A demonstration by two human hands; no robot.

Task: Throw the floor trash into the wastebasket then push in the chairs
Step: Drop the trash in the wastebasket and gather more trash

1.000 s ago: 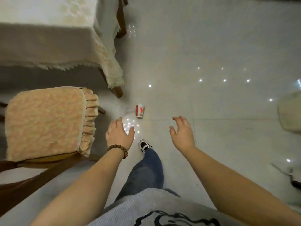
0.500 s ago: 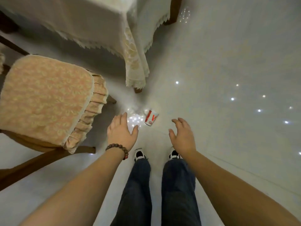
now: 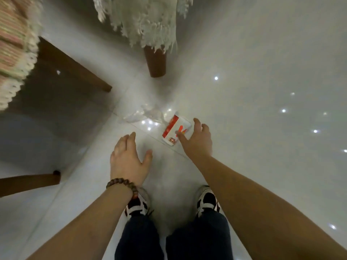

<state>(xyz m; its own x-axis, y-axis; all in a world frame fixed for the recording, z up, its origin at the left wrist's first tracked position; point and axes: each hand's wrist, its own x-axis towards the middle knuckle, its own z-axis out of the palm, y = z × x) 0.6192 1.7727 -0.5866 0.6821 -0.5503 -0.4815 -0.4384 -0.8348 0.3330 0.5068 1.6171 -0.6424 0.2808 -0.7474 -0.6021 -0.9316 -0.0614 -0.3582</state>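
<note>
We find the right hand (image 3: 197,140) spread wide over the red-and-white paper cup (image 3: 173,129), fingers straight, gripping nothing; contact cannot be confirmed. The left hand (image 3: 127,160) hovers flat and empty, holding nothing. The cup lies on its side on the tiled floor (image 3: 262,166), just beside clear plastic wrap (image 3: 145,115), near the table leg (image 3: 155,61).

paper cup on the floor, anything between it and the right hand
Nothing visible does. The right hand is open right at the paper cup, thumb over its side. The clear plastic wrapper lies on the cup's far left.
</note>
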